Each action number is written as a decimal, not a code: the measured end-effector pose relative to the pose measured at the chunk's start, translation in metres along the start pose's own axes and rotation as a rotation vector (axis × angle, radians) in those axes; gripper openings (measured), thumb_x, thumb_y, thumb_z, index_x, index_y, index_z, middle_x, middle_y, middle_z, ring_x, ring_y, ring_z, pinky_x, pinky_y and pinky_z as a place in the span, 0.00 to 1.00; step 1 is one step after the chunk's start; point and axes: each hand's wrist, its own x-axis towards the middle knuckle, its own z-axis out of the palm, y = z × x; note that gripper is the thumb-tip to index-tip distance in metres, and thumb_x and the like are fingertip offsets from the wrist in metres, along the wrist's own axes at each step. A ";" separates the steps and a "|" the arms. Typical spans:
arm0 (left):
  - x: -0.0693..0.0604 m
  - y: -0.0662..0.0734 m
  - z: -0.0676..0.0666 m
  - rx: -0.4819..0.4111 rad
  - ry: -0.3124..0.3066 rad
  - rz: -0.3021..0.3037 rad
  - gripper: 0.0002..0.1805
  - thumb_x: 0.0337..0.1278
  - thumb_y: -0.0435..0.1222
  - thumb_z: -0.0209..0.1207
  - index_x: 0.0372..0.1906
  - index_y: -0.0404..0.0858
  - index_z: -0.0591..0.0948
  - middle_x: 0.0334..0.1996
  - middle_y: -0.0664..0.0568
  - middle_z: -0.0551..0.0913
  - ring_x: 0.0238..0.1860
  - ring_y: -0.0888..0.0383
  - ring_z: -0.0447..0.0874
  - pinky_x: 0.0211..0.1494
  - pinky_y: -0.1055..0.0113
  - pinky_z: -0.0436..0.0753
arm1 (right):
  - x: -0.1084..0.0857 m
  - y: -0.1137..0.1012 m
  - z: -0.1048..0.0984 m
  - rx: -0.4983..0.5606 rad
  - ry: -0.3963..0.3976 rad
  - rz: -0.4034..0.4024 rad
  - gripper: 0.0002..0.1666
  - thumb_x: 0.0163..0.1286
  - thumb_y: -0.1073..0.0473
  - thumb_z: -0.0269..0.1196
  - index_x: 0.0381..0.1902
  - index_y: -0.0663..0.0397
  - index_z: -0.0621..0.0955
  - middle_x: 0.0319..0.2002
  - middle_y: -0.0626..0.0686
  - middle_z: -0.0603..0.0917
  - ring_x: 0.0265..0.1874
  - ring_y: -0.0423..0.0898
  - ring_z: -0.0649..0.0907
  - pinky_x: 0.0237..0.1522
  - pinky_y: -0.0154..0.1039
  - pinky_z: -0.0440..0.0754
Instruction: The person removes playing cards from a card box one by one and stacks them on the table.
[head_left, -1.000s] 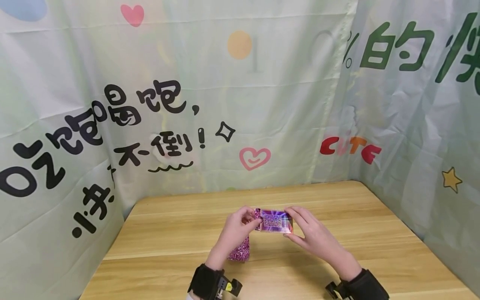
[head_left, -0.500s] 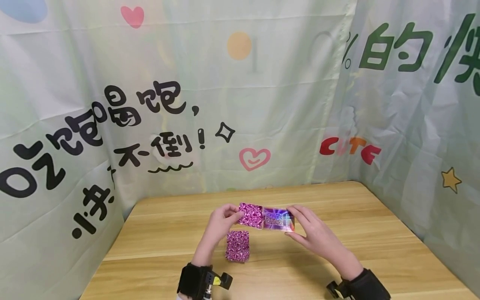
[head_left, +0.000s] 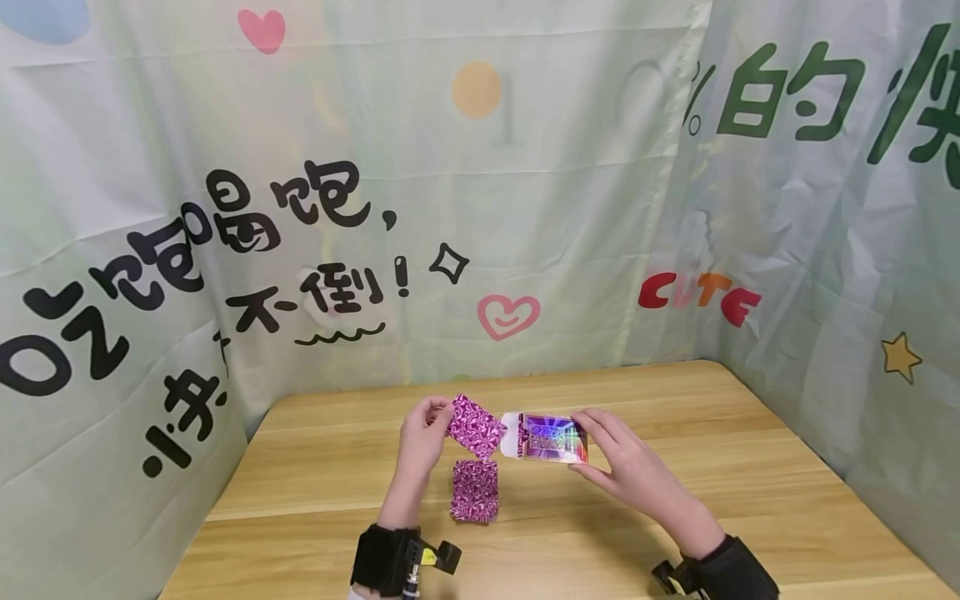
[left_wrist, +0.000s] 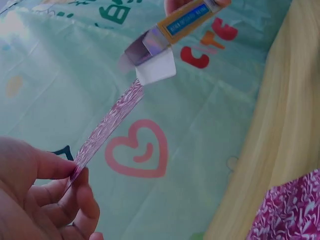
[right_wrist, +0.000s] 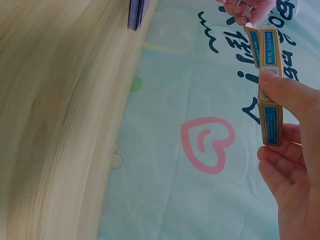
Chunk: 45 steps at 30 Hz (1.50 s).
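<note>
My left hand (head_left: 422, 440) pinches a thin stack of pink-and-white patterned cards (head_left: 476, 426) at its left end; in the left wrist view the stack (left_wrist: 111, 120) is seen edge-on between thumb and fingers. A shiny purple card box (head_left: 553, 438) is gripped by my right hand (head_left: 637, 479), its white flap out on the left beside the cards' corner. The right wrist view shows the thumb on the narrow gold and blue side of the box (right_wrist: 270, 85). Below the held cards, a pile of like-patterned cards (head_left: 475, 492) lies on the table.
The wooden table (head_left: 337, 467) stands against pale green printed cloth (head_left: 570, 208) at the back and on both sides. Black straps with small cameras are on both wrists.
My left hand has moved left, away from the box, with patterned cards in its fingers. The cards have come out of the box and tilted. My right hand has stayed nearly still.
</note>
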 end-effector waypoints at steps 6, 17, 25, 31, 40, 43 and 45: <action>0.006 -0.014 0.002 0.049 0.007 -0.031 0.09 0.65 0.35 0.56 0.44 0.33 0.81 0.31 0.47 0.78 0.29 0.60 0.73 0.31 0.70 0.74 | -0.001 0.000 0.001 0.002 -0.008 0.003 0.38 0.65 0.38 0.61 0.61 0.62 0.75 0.55 0.57 0.79 0.53 0.51 0.80 0.47 0.45 0.84; 0.007 -0.048 0.012 0.324 -0.211 -0.007 0.08 0.63 0.35 0.59 0.39 0.32 0.83 0.31 0.46 0.82 0.29 0.58 0.75 0.31 0.67 0.75 | -0.002 0.001 0.003 0.002 -0.022 0.004 0.39 0.65 0.37 0.60 0.61 0.62 0.75 0.56 0.57 0.78 0.53 0.50 0.79 0.47 0.44 0.84; -0.002 -0.066 0.023 0.516 -0.225 -0.023 0.06 0.58 0.39 0.64 0.30 0.40 0.81 0.22 0.52 0.78 0.23 0.58 0.73 0.28 0.64 0.67 | -0.003 0.000 0.002 0.001 -0.021 0.001 0.38 0.65 0.38 0.62 0.61 0.61 0.75 0.56 0.56 0.78 0.54 0.50 0.79 0.47 0.45 0.83; -0.004 -0.069 0.026 0.614 -0.169 -0.051 0.09 0.54 0.41 0.66 0.28 0.43 0.80 0.19 0.55 0.77 0.23 0.57 0.73 0.31 0.61 0.65 | -0.002 0.000 0.002 0.002 -0.008 -0.008 0.38 0.64 0.39 0.64 0.61 0.62 0.75 0.55 0.56 0.78 0.53 0.49 0.79 0.46 0.45 0.83; -0.002 -0.060 0.026 0.647 -0.089 -0.056 0.10 0.53 0.44 0.68 0.33 0.43 0.80 0.27 0.53 0.80 0.27 0.57 0.75 0.38 0.54 0.71 | -0.002 0.000 0.004 -0.005 -0.019 -0.003 0.38 0.66 0.36 0.60 0.61 0.61 0.75 0.55 0.56 0.78 0.53 0.49 0.79 0.46 0.44 0.83; -0.002 -0.047 0.025 0.606 -0.058 -0.022 0.11 0.55 0.45 0.66 0.36 0.43 0.80 0.25 0.53 0.77 0.23 0.57 0.72 0.31 0.61 0.68 | -0.002 0.000 0.004 -0.003 -0.025 -0.001 0.39 0.66 0.36 0.59 0.61 0.61 0.75 0.55 0.55 0.78 0.53 0.49 0.79 0.47 0.44 0.83; -0.004 -0.036 0.024 0.546 -0.044 0.024 0.10 0.57 0.44 0.65 0.36 0.42 0.80 0.24 0.53 0.76 0.21 0.59 0.70 0.26 0.65 0.67 | -0.002 0.000 0.004 -0.001 -0.029 0.001 0.39 0.65 0.37 0.61 0.61 0.60 0.75 0.55 0.56 0.78 0.53 0.49 0.79 0.47 0.44 0.83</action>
